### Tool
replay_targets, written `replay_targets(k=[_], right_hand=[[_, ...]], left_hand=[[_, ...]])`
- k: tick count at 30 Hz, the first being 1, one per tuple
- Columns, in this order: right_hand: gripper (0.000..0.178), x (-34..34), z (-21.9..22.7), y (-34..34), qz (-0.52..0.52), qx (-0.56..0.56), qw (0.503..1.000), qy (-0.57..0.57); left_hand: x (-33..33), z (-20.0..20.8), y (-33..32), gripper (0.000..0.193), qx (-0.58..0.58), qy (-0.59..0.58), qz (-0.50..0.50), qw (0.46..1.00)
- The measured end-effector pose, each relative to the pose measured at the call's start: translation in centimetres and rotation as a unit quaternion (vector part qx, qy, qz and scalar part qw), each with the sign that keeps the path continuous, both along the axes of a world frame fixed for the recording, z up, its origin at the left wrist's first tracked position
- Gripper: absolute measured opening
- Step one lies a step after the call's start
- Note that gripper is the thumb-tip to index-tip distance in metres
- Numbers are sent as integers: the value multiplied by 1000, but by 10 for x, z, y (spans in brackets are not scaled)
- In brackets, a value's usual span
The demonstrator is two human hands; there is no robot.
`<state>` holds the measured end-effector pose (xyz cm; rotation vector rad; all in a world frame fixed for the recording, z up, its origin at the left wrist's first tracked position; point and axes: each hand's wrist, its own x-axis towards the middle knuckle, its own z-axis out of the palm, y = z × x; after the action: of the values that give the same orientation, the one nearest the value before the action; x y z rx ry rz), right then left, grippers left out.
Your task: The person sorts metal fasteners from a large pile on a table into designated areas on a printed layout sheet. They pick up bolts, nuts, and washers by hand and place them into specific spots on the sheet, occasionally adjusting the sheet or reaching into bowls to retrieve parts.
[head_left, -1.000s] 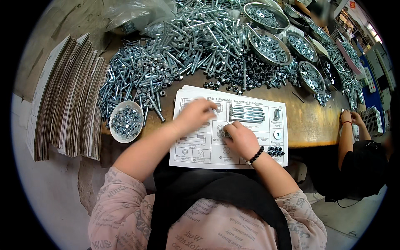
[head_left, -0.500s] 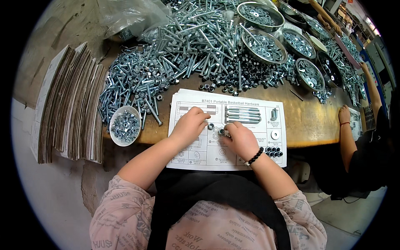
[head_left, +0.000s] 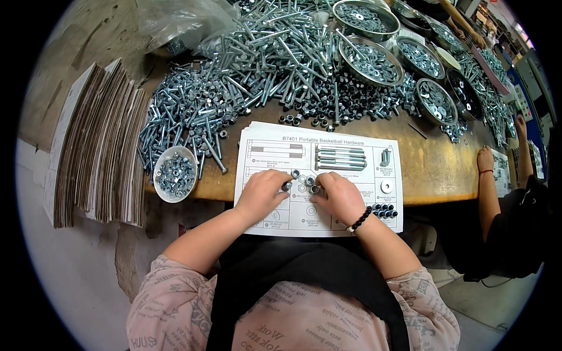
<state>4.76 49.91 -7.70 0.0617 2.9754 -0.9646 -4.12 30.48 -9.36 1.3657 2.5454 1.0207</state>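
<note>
A stack of printed hardware sheets (head_left: 263,130) lies on the table in front of me. My left hand (head_left: 257,194) is closed over its left half, with a lock nut (head_left: 287,186) at its thumb and fingertips. My right hand (head_left: 342,199) has its fingertips pinched about another lock nut (head_left: 315,189) near the sheet's middle. Between the hands a dark-ringed nut (head_left: 295,174) rests on the paper. Long hex bolts (head_left: 341,158) lie side by side above my right hand. A flat washer (head_left: 386,186), short bolts (head_left: 386,156) and rows of black-topped nuts (head_left: 383,212) sit at the right.
A large heap of bolts (head_left: 275,58) and loose nuts covers the table's back. A white bowl of nuts (head_left: 175,197) stands left of the sheets, beside upright stacked cardboard (head_left: 96,146). Metal bowls of washers (head_left: 372,61) stand back right. Another person's arm (head_left: 487,187) is at the right.
My left hand has drawn back toward me and down the sheet, and a nut now shows at its fingertips. The right hand stays nearly in place.
</note>
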Motion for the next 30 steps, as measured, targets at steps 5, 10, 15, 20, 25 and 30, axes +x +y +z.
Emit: replay_targets(k=[5,10,15,20,25,30], right_hand=[[28,0,-6,-1,25,7,999,-21],[35,-2,-2,0,29,-4,1000,-1],[39,-6,-9,1,42,27,999,-5],[37,-7,-1,1,14,27,999,-42],[36,-6,-2,4,16,34,998,-47],[36,-8,0,5,25,24,998,-49]], left_hand=[[8,-1,10,39,-10,-47,-20,999],[4,6,21,50,2,-62,1,998],[-4,2,30,48,-42,-82,-58,994],[-3,4,33,43,1,-72,-70,995],[-6,-1,33,41,2,-111,-69,991],[-5,3,31,41,20,-117,-62,991]])
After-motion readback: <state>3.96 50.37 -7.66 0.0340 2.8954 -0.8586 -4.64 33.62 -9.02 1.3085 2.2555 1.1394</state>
